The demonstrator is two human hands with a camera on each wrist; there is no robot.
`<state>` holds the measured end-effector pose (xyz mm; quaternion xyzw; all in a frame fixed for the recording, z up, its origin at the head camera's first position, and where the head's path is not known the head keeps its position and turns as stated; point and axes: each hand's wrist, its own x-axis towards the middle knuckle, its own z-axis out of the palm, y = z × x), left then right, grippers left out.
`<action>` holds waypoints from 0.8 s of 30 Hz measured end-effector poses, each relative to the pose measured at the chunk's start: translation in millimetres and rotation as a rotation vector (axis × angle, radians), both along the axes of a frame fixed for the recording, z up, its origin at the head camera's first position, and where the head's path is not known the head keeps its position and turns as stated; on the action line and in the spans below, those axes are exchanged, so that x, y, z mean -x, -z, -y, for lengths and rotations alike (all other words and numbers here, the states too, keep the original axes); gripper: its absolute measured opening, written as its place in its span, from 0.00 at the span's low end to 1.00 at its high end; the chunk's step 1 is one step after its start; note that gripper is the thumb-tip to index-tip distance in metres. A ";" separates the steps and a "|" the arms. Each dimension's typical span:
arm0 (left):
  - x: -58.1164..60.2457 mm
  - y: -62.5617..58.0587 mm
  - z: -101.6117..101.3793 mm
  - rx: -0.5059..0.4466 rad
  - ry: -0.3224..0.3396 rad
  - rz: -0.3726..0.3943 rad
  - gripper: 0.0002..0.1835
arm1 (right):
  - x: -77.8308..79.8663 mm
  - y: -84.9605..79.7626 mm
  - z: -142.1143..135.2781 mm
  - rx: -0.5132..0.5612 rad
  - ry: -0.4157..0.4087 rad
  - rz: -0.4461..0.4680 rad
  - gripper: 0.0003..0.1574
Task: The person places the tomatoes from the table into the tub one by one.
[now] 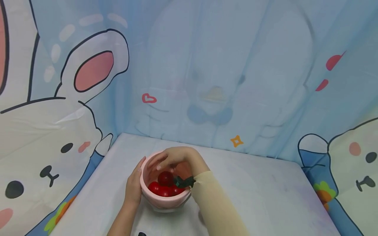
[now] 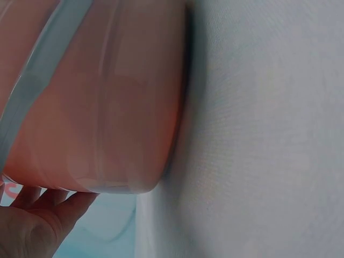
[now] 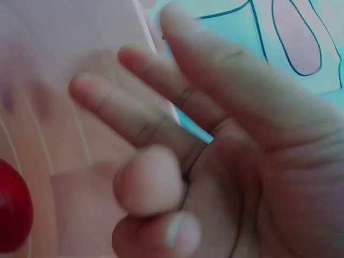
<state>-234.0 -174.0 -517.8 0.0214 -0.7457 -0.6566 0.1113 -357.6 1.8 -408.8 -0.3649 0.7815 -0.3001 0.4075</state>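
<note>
A pink bowl [image 1: 165,204] stands on the white table, with several glossy red balls [image 1: 165,178] that look like fruit inside it. My left hand [image 1: 134,186] lies along the bowl's left outer wall; in the left wrist view, the fingers [image 2: 48,199] of that hand touch the pink side. Over the bowl's far part reaches my right hand [image 1: 175,156], with its fingers loosely bent and apart. Nothing is between those fingers [image 3: 177,123] in the right wrist view, where a red ball [image 3: 13,207] shows at the left edge.
A dark green piece [image 1: 183,182] sits at the right wrist, in front of part of the bowl. The white tabletop [image 1: 265,200] extends to the right. A light blue curtain [image 1: 251,82] with cartoon animals hangs behind and at both sides of the table.
</note>
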 end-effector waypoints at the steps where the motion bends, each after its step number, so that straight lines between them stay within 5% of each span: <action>1: -0.2 0.0 -0.1 -0.001 -0.001 0.003 0.25 | -0.7 -1.3 -3.9 0.019 0.000 -0.010 0.23; 8: -0.5 0.0 -0.4 -0.007 -0.010 0.020 0.25 | -2.8 -16.7 -50.6 0.108 0.027 -0.135 0.25; 14: -0.5 2.5 -3.2 0.009 -0.025 0.019 0.25 | -14.0 -18.6 -121.9 0.208 0.114 -0.112 0.26; 19: -2.5 -0.8 -3.4 0.030 -0.027 0.002 0.24 | -29.2 -3.3 -178.4 0.145 0.284 -0.162 0.24; 24: -3.7 -1.3 -2.3 0.022 -0.024 0.009 0.24 | -49.1 28.6 -216.3 0.088 0.375 -0.151 0.24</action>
